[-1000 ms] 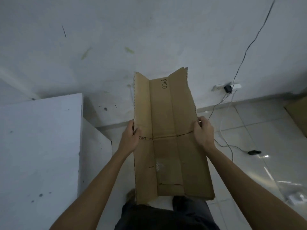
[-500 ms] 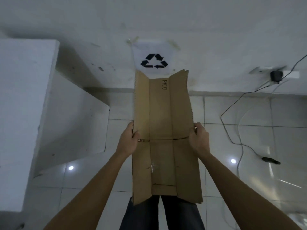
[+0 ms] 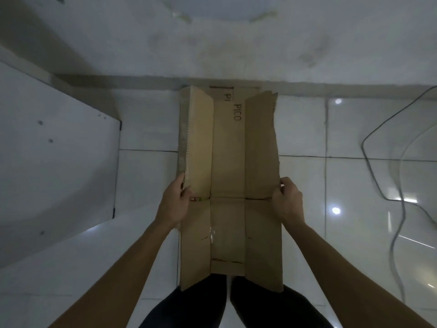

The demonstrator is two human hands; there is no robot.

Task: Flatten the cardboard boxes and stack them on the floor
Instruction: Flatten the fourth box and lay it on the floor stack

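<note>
A flattened brown cardboard box (image 3: pixel 228 166), printed "PICO", stretches lengthwise in front of me above the white tiled floor (image 3: pixel 146 185). Its long side panels are still angled upward at the far end. My left hand (image 3: pixel 175 204) grips its left edge at the middle crease. My right hand (image 3: pixel 287 201) pinches the right edge at the same crease. Under its far end another flat cardboard piece (image 3: pixel 222 91) lies on the floor by the wall, showing the letters "PI". My dark trouser legs are below the near end.
A white cabinet (image 3: pixel 54 166) stands on the left, close to the box. Black and white cables (image 3: pixel 376 166) loop over the floor on the right. The wall's base (image 3: pixel 236 79) runs across just beyond the cardboard.
My view has tilted down toward the floor; the recycling sign has left the frame. The held cardboard has come lower, over another flat piece now visible by the wall.
</note>
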